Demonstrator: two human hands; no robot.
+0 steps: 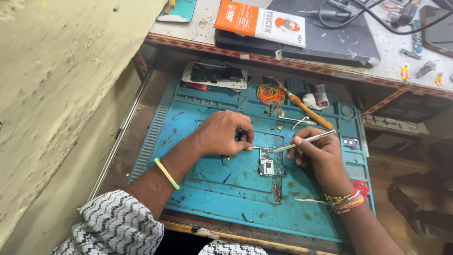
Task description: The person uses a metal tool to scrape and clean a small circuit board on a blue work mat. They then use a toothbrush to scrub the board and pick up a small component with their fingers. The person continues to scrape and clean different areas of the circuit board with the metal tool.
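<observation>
- The small circuit board (267,163) lies flat near the middle of the blue work mat (302,212), between the two hands and a little closer to the person than the fingertips.
- Its long side runs up and down in the picture, away from the person. Both hands come at it from above its top end, one from each side.
- The left hand (222,133) is curled, its fingers bent down and pinched on something thin and small (too tiny to tell what). The fingertips sit just up and left of the board.
- The right hand (321,158) grips a thin silver tool (304,140) like a pencil, fingers closed around it. The tool slants from upper right down to the left, and its tip sits just at the top right corner of the board.
- Both hands are about as near; the tool tip looks nearest.
- Counting: one small board on the mat, one silver tool in the hand, one mat.
- One green band (166,173) is on the left wrist; several red and yellow bands (348,200) are on the right wrist.
- Further back on the mat are one bunch of orange and green rubber bands (270,93), one orange-handled tool (306,109), and one opened phone (215,74) at the far edge.
- One orange and white box (259,21) rests on the table above.
</observation>
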